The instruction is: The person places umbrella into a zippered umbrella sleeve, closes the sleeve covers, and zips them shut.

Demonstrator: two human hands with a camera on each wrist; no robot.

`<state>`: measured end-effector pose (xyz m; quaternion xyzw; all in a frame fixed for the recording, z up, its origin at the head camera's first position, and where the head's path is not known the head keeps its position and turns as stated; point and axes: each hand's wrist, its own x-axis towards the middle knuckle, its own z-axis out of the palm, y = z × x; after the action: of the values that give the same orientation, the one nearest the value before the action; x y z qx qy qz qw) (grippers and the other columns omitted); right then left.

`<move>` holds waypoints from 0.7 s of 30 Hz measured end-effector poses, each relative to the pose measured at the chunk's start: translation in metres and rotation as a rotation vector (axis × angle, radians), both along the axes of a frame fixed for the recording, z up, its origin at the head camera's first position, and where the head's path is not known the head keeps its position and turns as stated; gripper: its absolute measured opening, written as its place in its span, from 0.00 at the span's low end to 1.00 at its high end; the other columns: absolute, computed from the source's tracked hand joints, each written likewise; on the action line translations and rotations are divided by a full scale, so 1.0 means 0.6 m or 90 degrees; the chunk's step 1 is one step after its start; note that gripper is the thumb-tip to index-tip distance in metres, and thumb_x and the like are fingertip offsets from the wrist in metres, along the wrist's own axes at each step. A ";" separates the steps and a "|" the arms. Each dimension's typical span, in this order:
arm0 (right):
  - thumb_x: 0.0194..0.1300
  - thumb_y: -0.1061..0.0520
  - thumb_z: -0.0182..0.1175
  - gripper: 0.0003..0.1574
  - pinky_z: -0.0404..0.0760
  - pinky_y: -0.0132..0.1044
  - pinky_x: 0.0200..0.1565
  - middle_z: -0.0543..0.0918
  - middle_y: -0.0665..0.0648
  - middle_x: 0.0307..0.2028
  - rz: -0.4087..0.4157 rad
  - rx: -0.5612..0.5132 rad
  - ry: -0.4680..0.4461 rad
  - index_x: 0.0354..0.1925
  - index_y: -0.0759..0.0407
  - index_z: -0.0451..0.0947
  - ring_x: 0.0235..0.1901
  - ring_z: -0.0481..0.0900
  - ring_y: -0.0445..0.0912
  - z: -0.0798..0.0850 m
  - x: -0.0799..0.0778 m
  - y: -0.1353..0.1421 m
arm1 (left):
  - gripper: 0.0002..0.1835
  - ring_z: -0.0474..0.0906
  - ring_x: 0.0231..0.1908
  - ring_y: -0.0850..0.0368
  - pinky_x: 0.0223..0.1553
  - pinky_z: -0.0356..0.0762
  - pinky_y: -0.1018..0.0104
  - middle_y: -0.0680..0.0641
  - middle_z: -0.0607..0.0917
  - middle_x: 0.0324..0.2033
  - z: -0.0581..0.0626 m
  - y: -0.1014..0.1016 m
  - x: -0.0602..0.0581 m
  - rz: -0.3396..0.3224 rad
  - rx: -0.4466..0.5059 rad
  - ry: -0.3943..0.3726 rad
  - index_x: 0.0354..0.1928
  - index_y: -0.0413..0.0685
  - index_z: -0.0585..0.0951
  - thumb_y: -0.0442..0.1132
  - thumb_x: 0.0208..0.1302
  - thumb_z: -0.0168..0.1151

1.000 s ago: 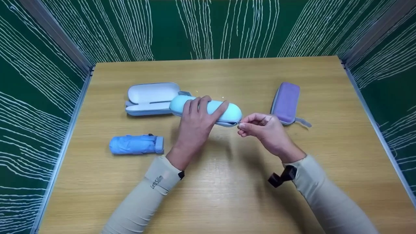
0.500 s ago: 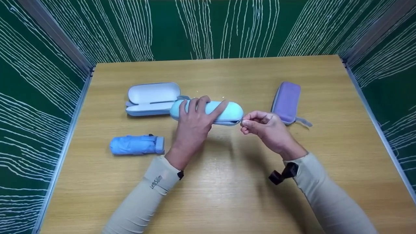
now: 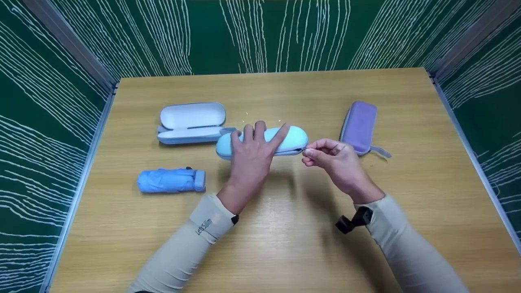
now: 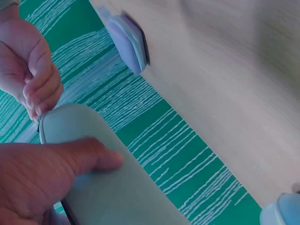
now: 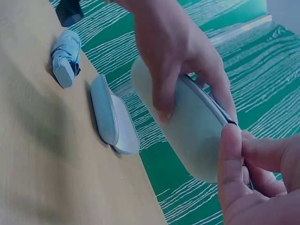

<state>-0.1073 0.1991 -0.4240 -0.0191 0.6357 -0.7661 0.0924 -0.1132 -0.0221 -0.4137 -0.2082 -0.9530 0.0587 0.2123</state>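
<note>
A light turquoise zippered hard case (image 3: 296, 137) is held above the table, its long side running left to right. My left hand (image 3: 253, 158) grips it from above, fingers spread over the far side and thumb across the top. At its right end my right hand (image 3: 337, 163) pinches the zipper pull between thumb and forefinger; the pull itself is mostly covered by the fingertips. A dark line of the zipper seam shows near that end. In the right wrist view, the case (image 5: 192, 136) hangs clear of the tabletop, and the seam faces the right hand.
Behind the left hand lies an unfolded blue-grey case (image 3: 191, 122) with a pale lining. A folded blue umbrella (image 3: 171, 180) lies at the left. To the right stands a purple zippered case (image 3: 360, 127) with a strap. Green walls with white lines surround the wooden table (image 3: 268, 252).
The turquoise case and my left hand have shifted slightly right, and the case lies more level. My right hand stays pinched at the zipper end, a little further right than before.
</note>
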 end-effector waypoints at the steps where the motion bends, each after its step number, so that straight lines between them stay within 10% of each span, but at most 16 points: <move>1: 0.69 0.71 0.64 0.02 0.87 0.42 0.46 0.86 0.62 0.34 0.004 0.009 0.002 0.40 0.70 0.82 0.34 0.87 0.46 0.000 -0.002 0.004 | 0.41 0.75 0.51 0.42 0.57 0.73 0.42 0.40 0.76 0.53 0.000 -0.002 -0.002 -0.015 0.009 -0.012 0.76 0.74 0.64 0.45 0.65 0.71; 10: 0.71 0.68 0.63 0.05 0.86 0.40 0.47 0.84 0.61 0.35 0.045 0.045 -0.009 0.43 0.72 0.80 0.34 0.85 0.45 -0.001 -0.015 0.029 | 0.34 0.79 0.54 0.38 0.60 0.76 0.46 0.37 0.74 0.58 -0.015 -0.030 -0.009 -0.156 0.039 -0.002 0.72 0.73 0.63 0.42 0.71 0.67; 21: 0.70 0.67 0.65 0.05 0.86 0.40 0.46 0.86 0.60 0.34 0.037 0.045 -0.023 0.42 0.71 0.82 0.34 0.86 0.45 -0.010 -0.010 0.029 | 0.35 0.79 0.52 0.39 0.55 0.77 0.45 0.37 0.76 0.58 -0.008 -0.003 0.008 -0.109 -0.030 0.000 0.75 0.77 0.65 0.44 0.71 0.65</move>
<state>-0.1130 0.2164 -0.4300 -0.0204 0.6595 -0.7406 0.1272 -0.1086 -0.0237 -0.4183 -0.2942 -0.9300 0.0625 0.2114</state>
